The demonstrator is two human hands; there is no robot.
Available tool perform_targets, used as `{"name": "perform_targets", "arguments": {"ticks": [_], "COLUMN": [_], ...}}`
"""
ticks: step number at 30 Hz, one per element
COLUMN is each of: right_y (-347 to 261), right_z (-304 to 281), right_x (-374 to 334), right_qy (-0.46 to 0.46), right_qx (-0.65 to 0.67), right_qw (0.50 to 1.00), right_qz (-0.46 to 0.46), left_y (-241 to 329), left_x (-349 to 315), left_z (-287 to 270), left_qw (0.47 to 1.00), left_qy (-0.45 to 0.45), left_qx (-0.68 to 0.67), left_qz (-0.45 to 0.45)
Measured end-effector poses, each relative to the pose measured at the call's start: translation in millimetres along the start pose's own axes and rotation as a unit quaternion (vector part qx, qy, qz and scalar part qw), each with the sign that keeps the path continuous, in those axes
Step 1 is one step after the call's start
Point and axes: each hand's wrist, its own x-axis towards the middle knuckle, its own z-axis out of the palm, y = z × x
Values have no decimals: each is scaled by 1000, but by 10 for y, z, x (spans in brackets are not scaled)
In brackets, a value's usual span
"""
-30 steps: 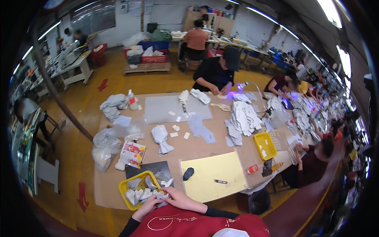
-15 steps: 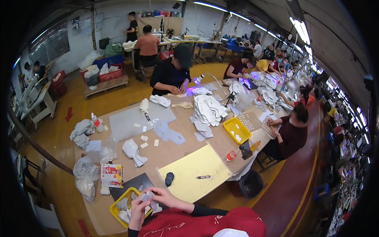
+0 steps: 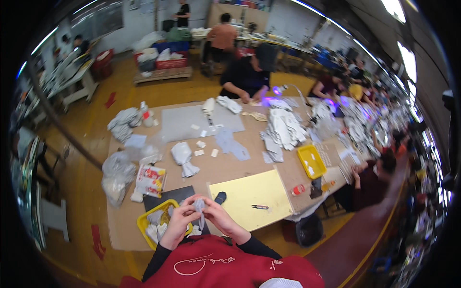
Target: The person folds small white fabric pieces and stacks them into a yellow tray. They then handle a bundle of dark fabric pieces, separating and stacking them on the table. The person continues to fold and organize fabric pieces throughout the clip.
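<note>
Between my left hand (image 3: 180, 219) and my right hand (image 3: 219, 217) is a small piece of grey fabric (image 3: 199, 205), pinched at the fingertips of both. A narrow end of it hangs down between the palms. Just left of my left hand, and partly behind it, a yellow tray (image 3: 142, 227) holds grey and white fabric pieces (image 3: 154, 231). Beneath the hands lies a black mat (image 3: 178, 194). A dark blue rounded item (image 3: 220, 197), whose kind I cannot make out, rests beyond my right hand on the edge of a pale yellow board (image 3: 240, 192).
Thread snips (image 3: 260, 207) lie on the board. A printed box (image 3: 150, 181) and plastic bag (image 3: 118, 177) sit at left. Grey cut pieces (image 3: 183, 161), a white pile (image 3: 284, 127) and another yellow tray (image 3: 311, 162) are farther off. Co-workers (image 3: 247, 77) sit at the far and right sides.
My view has turned, so the table sits farther right in it. Both hands have come together around the grey fabric, which is now bunched between the fingertips instead of spread out.
</note>
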Motion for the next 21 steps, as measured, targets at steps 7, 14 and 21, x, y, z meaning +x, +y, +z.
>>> {"name": "perform_targets", "arguments": {"ticks": [7, 14, 21], "right_y": [-17, -85, -47], "right_z": [79, 140, 161], "right_x": [38, 80, 63], "right_qy": [26, 55, 42], "right_qx": [-137, -401, -341], "right_qw": [986, 889, 919], "right_qz": [-91, -214, -193], "left_y": [101, -126, 23], "left_x": [-25, -136, -202], "left_z": [104, 51, 172], "left_qw": [997, 989, 996], "left_qy": [70, 12, -8], "left_qx": [19, -110, 82], "left_qz": [2, -98, -34]}}
